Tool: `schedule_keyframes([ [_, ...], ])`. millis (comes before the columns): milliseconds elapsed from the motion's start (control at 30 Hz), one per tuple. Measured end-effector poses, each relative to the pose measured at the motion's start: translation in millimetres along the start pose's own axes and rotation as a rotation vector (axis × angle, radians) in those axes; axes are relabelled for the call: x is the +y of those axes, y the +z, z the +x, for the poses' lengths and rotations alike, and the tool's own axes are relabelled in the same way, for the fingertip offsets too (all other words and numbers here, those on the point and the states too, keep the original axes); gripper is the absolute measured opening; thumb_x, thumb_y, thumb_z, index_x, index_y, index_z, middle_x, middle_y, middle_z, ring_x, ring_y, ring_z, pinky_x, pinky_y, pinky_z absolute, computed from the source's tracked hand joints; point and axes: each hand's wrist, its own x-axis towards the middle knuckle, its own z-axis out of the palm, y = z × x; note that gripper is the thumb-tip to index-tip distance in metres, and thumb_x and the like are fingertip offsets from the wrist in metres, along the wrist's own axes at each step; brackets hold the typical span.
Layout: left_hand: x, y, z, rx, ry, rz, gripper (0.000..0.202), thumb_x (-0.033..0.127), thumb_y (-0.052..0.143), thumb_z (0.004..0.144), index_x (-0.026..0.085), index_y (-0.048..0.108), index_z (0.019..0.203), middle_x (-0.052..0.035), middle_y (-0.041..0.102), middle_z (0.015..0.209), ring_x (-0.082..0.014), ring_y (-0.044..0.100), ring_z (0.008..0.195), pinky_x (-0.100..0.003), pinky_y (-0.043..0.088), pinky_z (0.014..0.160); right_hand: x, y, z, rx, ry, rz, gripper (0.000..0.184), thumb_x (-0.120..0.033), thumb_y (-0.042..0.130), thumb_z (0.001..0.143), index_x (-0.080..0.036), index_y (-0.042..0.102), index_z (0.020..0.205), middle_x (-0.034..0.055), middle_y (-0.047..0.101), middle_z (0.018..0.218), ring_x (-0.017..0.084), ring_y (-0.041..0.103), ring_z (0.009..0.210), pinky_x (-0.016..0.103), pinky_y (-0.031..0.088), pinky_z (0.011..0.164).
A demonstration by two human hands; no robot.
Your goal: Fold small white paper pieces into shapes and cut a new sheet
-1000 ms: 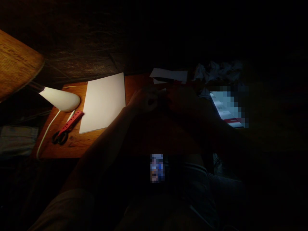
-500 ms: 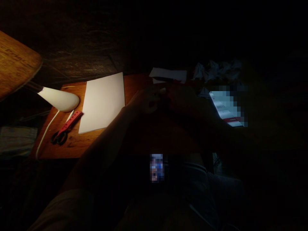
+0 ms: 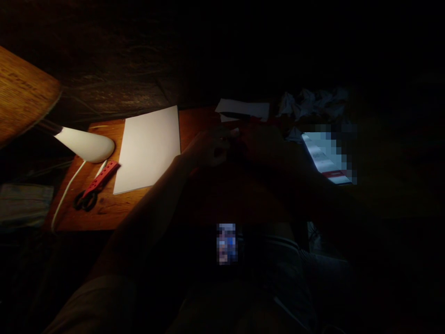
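Right of the paper stack (image 3: 148, 153), the left hand (image 3: 211, 147) and right hand (image 3: 260, 144) flank a paper scrap (image 3: 235, 132); their grip is too dark to tell. Bare tabletop (image 3: 116, 214) borders the stack's near edge; left of the stack, lettering on the lampshade (image 3: 29, 95) is blurred.

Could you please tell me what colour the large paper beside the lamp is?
The large paper is plain white; it shows best in the head view.

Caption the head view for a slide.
Left hand and right hand close together in shadow, white paper and scissors lit on the wooden table.
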Motion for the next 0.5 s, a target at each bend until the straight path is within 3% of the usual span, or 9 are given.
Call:
schedule_keyframes([
  [500, -5.5, -0.6, -4.1, -0.024, 0.016, -0.055, 0.015, 0.022, 0.068, 0.09, 0.023, 0.083, 0.088, -0.0066, 0.079, 0.13, -0.0277, 0.075, 0.12, -0.041, 0.06, 0.101, 2.9, 3.4, 3.2, 0.012, -0.012, 0.027, 0.046, -0.035, 0.048, 0.109, -0.02, 0.089, 0.123, 0.0168, 0.081, 0.139, 0.036, 0.074, 0.112, 0.041, 0.049, 0.085],
])
